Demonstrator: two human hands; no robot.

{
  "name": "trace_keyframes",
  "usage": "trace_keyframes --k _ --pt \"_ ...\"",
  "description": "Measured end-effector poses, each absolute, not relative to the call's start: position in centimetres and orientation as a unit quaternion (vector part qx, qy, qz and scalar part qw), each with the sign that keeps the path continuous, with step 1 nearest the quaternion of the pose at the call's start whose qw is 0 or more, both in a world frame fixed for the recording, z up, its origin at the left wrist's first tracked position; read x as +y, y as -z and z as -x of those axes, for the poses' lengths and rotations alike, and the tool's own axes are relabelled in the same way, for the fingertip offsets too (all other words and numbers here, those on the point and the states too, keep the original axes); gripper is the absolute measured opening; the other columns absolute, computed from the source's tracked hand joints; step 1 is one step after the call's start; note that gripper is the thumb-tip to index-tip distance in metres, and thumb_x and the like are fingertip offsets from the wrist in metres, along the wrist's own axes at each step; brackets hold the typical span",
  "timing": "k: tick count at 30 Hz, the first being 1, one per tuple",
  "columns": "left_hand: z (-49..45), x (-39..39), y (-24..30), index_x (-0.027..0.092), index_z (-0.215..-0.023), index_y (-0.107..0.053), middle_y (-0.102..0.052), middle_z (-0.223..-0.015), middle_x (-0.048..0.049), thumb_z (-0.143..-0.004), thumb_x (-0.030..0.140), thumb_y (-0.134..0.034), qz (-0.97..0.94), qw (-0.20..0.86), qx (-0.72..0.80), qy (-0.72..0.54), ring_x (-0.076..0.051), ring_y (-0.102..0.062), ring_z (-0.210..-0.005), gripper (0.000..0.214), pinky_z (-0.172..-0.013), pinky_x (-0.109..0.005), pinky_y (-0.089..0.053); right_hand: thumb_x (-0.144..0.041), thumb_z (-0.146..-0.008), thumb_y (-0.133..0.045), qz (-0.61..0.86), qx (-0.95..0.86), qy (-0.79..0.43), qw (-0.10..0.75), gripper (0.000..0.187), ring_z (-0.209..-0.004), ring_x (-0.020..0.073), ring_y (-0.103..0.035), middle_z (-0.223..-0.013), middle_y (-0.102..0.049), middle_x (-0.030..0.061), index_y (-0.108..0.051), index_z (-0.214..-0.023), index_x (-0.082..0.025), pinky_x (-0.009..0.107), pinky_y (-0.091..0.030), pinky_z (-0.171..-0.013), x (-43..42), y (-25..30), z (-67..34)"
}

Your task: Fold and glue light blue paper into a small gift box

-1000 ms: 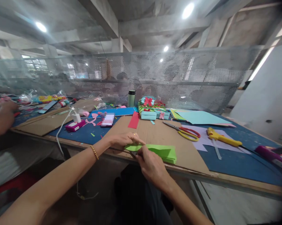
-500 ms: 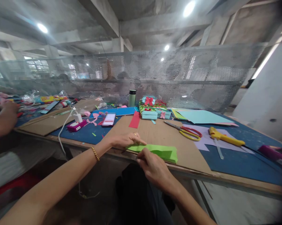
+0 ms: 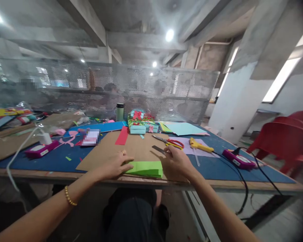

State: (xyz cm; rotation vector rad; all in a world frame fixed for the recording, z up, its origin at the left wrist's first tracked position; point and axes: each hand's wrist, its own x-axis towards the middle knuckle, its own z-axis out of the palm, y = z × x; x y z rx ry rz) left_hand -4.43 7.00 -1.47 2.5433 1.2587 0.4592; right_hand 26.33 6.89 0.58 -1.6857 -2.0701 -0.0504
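Observation:
A folded bright green paper strip (image 3: 146, 169) lies at the front edge of the cardboard sheet (image 3: 138, 148). My left hand (image 3: 117, 164) holds its left end, thumb and bent fingers closed on the paper. Slightly above the cardboard, to the right of the paper, my right hand (image 3: 175, 158) pinches a thin, flat dark-grey strip (image 3: 158, 149), its far end pointing left; whether it is a ruler or a blade I cannot tell. Just behind that hand rest scissors (image 3: 178, 144) with red and yellow handles. A red paper strip (image 3: 121, 135) lies farther back.
A yellow glue gun (image 3: 200, 146) rests on lilac paper at the right, wired towards a purple power box (image 3: 238, 159). Small decorated boxes (image 3: 138, 128) and a green flask (image 3: 120, 112) stand at the back. A phone (image 3: 90, 137) and another purple box (image 3: 42, 149) are left.
My right hand has moved off the green paper to the right and now shows a dark flat strip in its fingers. The view has turned right.

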Motion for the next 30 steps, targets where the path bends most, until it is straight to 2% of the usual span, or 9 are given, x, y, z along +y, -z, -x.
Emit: trace_keyframes --k 3,5,7,10,14,17,22,26,30 --pt "3.7 6.8 2.0 0.018 -0.123 -0.068 -0.054 -0.113 -0.0132 -0.092 0.044 -0.055 -0.878 0.047 0.446 -0.166 -0.031 -0.053 -0.108 0.043 -0.094 -0.044 -0.038 -0.02 -0.093 -0.048 0.614 -0.757 0.056 0.219 0.018 -0.085 0.0238 -0.059 -0.094 -0.066 0.0125 -0.064 -0.097 -0.015 0.032 -0.038 -0.071 7.9 0.1 -25.9" --pt "3.7 6.8 1.9 0.022 -0.121 -0.069 -0.056 -0.114 -0.0121 -0.092 0.043 -0.057 -0.88 0.021 0.446 -0.163 -0.031 -0.052 -0.11 0.038 -0.094 -0.046 -0.035 -0.02 -0.091 -0.05 0.618 -0.752 0.087 0.214 0.017 -0.095 0.0285 -0.056 -0.103 -0.063 0.0183 -0.065 -0.092 -0.012 0.037 -0.037 -0.079 7.6 0.2 -25.3" --pt "3.8 6.7 1.7 0.024 -0.12 -0.069 -0.059 -0.111 -0.0104 -0.093 0.041 -0.056 -0.881 0.01 0.448 -0.152 -0.03 -0.054 -0.107 0.034 -0.092 -0.047 -0.034 -0.018 -0.089 -0.054 0.609 -0.751 0.138 0.216 0.014 -0.104 0.0324 -0.052 -0.111 -0.061 0.0204 -0.066 -0.093 -0.012 0.041 -0.036 -0.087 6.9 0.1 -24.5" --pt "3.7 6.5 1.3 0.025 -0.117 -0.07 -0.06 -0.107 -0.0096 -0.093 0.039 -0.056 -0.882 -0.001 0.453 -0.129 -0.029 -0.055 -0.104 0.031 -0.091 -0.046 -0.034 -0.021 -0.09 -0.058 0.539 -0.801 0.166 0.199 0.011 -0.105 0.0292 -0.051 -0.109 -0.063 0.0139 -0.066 -0.095 -0.017 0.039 -0.036 -0.09 5.5 -0.2 -22.9" --pt "3.3 6.3 1.0 0.024 -0.113 -0.071 -0.061 -0.107 -0.0099 -0.093 0.038 -0.056 -0.877 0.005 0.462 -0.128 -0.03 -0.056 -0.106 0.029 -0.092 -0.045 -0.033 -0.032 -0.092 -0.063 0.47 -0.862 0.088 0.168 0.015 -0.094 0.0235 -0.056 -0.095 -0.065 0.0069 -0.065 -0.083 -0.02 0.035 -0.04 -0.086 4.4 0.4 -21.0" --pt "3.4 6.5 0.8 0.023 -0.112 -0.071 -0.063 -0.107 -0.0097 -0.093 0.041 -0.053 -0.872 0.031 0.468 -0.14 -0.029 -0.056 -0.104 0.031 -0.092 -0.045 -0.034 -0.026 -0.088 -0.068 0.46 -0.859 0.055 0.218 0.01 -0.092 0.0225 -0.057 -0.093 -0.066 0.0053 -0.063 -0.085 -0.019 0.034 -0.041 -0.084 4.6 1.6 -20.7" --pt "4.4 8.1 0.1 0.02 -0.104 -0.071 -0.068 -0.108 -0.0084 -0.098 0.035 -0.032 -0.862 0.153 0.452 -0.173 -0.024 -0.058 -0.103 0.043 -0.097 -0.04 -0.037 -0.012 -0.084 -0.063 0.466 -0.823 -0.016 0.325 0.007 -0.082 0.0195 -0.061 -0.085 -0.067 0.0038 -0.061 -0.084 -0.019 0.028 -0.043 -0.072 5.6 2.9 -21.5" --pt "5.2 9.5 -0.1 0.016 -0.106 -0.071 -0.07 -0.113 -0.0091 -0.091 0.036 -0.043 -0.854 0.24 0.418 -0.195 -0.023 -0.061 -0.104 0.038 -0.092 -0.031 -0.043 -0.017 -0.087 -0.054 0.48 -0.786 -0.037 0.389 0.01 -0.073 0.0192 -0.063 -0.078 -0.069 0.003 -0.063 -0.083 -0.02 0.028 -0.044 -0.066 5.8 3.3 -22.0" --pt "5.3 9.6 -0.1 0.016 -0.111 -0.072 -0.071 -0.112 -0.0073 -0.078 0.04 -0.062 -0.826 0.29 0.438 -0.204 -0.025 -0.063 -0.101 0.042 -0.083 -0.028 -0.046 -0.023 -0.088 -0.052 0.472 -0.754 -0.019 0.457 0.014 -0.078 0.0212 -0.066 -0.083 -0.072 0.0053 -0.065 -0.083 -0.021 0.03 -0.048 -0.071 5.8 3.7 -22.1"
